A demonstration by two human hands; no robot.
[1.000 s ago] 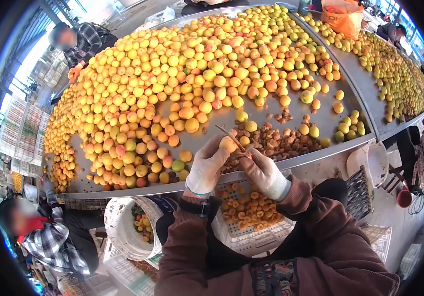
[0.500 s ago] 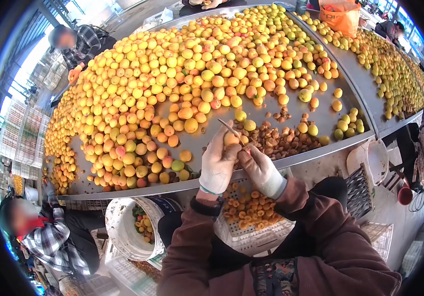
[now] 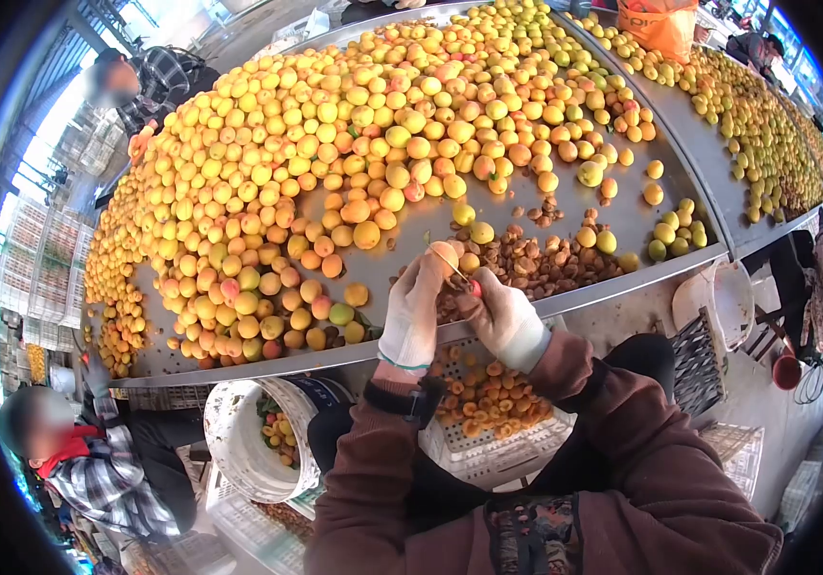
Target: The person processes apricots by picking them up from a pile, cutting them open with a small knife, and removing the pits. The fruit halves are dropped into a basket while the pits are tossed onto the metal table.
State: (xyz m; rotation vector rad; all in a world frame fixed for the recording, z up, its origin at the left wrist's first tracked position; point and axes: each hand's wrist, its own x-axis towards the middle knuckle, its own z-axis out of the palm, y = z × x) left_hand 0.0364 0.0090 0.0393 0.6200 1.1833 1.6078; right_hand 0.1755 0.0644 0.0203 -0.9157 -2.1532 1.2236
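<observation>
Your left hand (image 3: 411, 311) covers most of the apricot (image 3: 445, 253), so only its top shows above the fingers. Your right hand (image 3: 499, 318) wraps the tool (image 3: 462, 278): only a thin blade and a red speck show, too small to tell its kind. Your forearms hide the middle of the crate (image 3: 517, 436) below the surface (image 3: 622, 218), and the orange bag (image 3: 662, 21) is cut off by the top edge

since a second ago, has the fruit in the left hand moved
Yes: the fruit in the left hand has lifted slightly away from the table's rim, toward the pits. The right hand holds a knife to it.
</observation>
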